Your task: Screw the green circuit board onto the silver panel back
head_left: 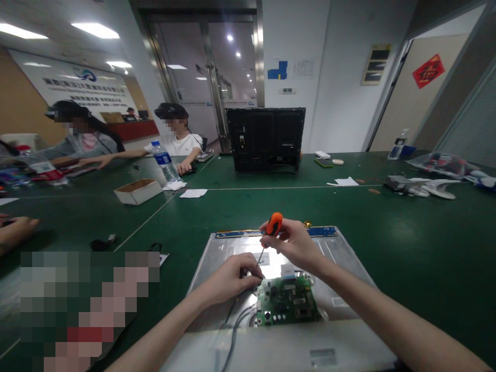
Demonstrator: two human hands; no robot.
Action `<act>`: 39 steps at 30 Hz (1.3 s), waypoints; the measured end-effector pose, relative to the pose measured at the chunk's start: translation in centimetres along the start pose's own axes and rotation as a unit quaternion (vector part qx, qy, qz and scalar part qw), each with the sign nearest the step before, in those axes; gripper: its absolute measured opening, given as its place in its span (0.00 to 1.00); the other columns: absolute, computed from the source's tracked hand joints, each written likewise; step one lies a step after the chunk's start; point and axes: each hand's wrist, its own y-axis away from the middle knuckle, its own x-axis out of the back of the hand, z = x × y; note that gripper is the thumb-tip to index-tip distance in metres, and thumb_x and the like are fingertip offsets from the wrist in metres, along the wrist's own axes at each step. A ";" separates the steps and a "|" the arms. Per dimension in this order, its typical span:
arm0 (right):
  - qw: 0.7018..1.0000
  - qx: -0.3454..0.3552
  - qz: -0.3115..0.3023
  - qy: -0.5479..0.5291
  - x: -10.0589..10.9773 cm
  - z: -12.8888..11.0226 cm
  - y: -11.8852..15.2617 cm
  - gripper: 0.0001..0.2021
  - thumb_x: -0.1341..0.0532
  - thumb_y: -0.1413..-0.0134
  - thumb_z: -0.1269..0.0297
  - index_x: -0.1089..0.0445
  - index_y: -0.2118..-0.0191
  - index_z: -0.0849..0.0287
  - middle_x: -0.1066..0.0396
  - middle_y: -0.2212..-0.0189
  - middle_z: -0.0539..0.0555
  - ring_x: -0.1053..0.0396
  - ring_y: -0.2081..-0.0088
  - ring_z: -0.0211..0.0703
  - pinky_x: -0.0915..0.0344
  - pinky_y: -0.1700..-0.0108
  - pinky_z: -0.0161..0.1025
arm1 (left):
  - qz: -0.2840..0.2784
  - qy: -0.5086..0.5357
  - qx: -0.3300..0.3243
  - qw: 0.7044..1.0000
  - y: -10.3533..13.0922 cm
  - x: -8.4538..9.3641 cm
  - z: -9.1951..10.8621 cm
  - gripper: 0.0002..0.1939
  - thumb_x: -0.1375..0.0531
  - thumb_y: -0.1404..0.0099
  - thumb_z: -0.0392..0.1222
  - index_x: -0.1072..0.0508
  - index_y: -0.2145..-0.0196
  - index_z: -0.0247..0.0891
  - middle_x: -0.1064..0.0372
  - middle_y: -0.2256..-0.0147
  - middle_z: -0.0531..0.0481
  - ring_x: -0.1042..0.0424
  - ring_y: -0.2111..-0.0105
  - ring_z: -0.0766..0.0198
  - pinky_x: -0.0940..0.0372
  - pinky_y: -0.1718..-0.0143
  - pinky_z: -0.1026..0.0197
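My right hand (296, 244) grips a screwdriver (275, 223) by its orange and black handle, with the thin shaft slanting down and left. The shaft's tip ends at the fingers of my left hand (238, 276), which are pinched together by the upper left corner of a green circuit board (289, 302). What they hold, if anything, is hidden. Beneath both hands lies the metal back of a flat display panel (351, 287). A narrow blue circuit strip (325, 231) runs along its far edge. Grey cables (234, 330) trail from the board's left side toward me.
A black monitor casing (265, 139) stands upright across the green table (186, 219). To the left are a small open box (138, 192) and a water bottle (165, 163). Plastic-wrapped items (445, 165) lie at right. Two people sit on the far left; another person's hand (17, 232) shows at the left edge.
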 end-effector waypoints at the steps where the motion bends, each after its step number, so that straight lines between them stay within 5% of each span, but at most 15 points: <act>1: 0.998 0.031 -0.012 0.046 0.0 -0.3 0.2 0.13 0.35 0.52 0.58 0.30 0.61 0.57 0.29 0.73 0.49 0.32 0.73 0.37 0.38 0.74 0.33 | 0.000 -0.002 0.002 1.000 0.0 0.0 0.0 0.04 0.40 0.44 0.36 0.24 0.70 0.38 0.32 0.70 0.52 0.36 0.70 0.65 0.42 0.67 0.64; 5: 0.984 0.094 -0.048 0.142 0.1 -0.4 0.6 0.19 0.38 0.47 0.60 0.38 0.49 0.54 0.29 0.71 0.49 0.32 0.74 0.37 0.37 0.72 0.35 | -0.004 -0.003 0.003 1.000 0.0 0.0 -0.1 0.04 0.40 0.43 0.36 0.24 0.69 0.37 0.31 0.69 0.52 0.35 0.69 0.64 0.41 0.66 0.63; 10: 0.985 0.099 -0.069 0.126 0.1 -0.3 0.8 0.24 0.40 0.45 0.62 0.45 0.44 0.51 0.31 0.70 0.47 0.33 0.74 0.37 0.37 0.74 0.33 | -0.002 0.016 -0.004 1.000 -0.1 -0.1 -0.7 0.04 0.39 0.44 0.37 0.24 0.70 0.37 0.30 0.69 0.52 0.33 0.67 0.63 0.41 0.65 0.62; 26: 0.971 0.131 -0.109 0.168 -0.4 0.2 0.9 0.25 0.40 0.45 0.65 0.48 0.43 0.50 0.34 0.71 0.46 0.34 0.73 0.35 0.39 0.73 0.32 | -0.019 0.053 0.025 0.998 0.0 -0.1 -0.1 0.05 0.41 0.44 0.35 0.24 0.71 0.37 0.29 0.67 0.51 0.31 0.67 0.63 0.37 0.63 0.61; 39: 0.909 0.219 -0.143 0.324 0.1 -2.1 1.4 0.24 0.43 0.47 0.71 0.46 0.44 0.58 0.30 0.65 0.52 0.35 0.70 0.37 0.40 0.69 0.35 | -0.014 0.056 -0.014 0.998 -0.1 -0.2 -1.0 0.05 0.40 0.43 0.36 0.24 0.70 0.36 0.30 0.70 0.51 0.33 0.69 0.63 0.40 0.66 0.62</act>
